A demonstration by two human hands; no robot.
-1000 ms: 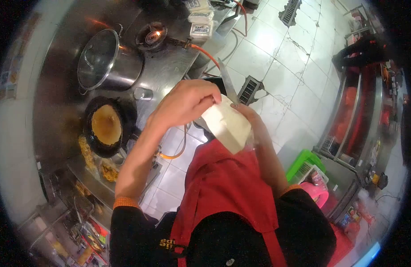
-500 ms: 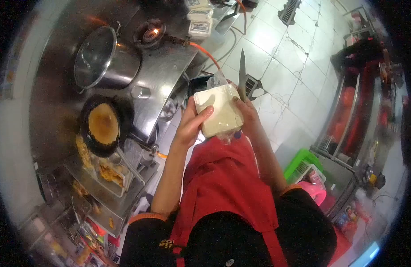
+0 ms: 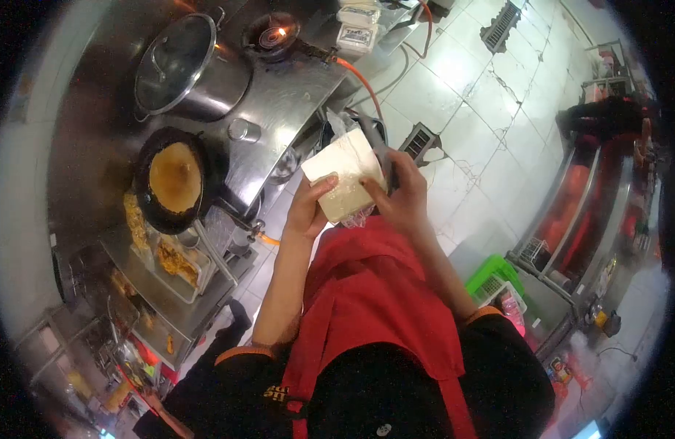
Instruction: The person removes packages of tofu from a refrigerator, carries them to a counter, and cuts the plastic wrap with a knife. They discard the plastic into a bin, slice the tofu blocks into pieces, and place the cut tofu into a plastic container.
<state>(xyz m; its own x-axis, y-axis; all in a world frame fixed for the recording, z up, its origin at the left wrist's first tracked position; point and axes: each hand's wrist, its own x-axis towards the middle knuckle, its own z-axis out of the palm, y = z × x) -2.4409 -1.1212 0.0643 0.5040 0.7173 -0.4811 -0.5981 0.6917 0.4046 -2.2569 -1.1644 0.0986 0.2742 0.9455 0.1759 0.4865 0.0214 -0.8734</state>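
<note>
A pale, smooth block (image 3: 345,175), which looks like cheese or tofu, is held in front of the red apron, with clear plastic film loose at its top and bottom ends. My left hand (image 3: 306,208) grips the block's left edge, thumb on its face. On the other side, my right hand (image 3: 409,189) is closed round a knife (image 3: 379,140), its thumb pressed against the block. The knife's blade is blurred, lies along the block's right edge and is partly hidden. Behind the block is a dark container (image 3: 324,137), mostly covered.
Left, a lidded steel pot (image 3: 224,91) and a black pan (image 3: 209,164) with a flat browned pancake (image 3: 174,175) stand beside a lit burner (image 3: 272,35). White packs (image 3: 356,38) are stacked at the back. A green basket (image 3: 491,272) is at right. Another person's arm seems to show lower left.
The knife has moved from pointing up beside the block to lying close along its right edge. Film has come away from more of the block. The view has shifted slightly.
</note>
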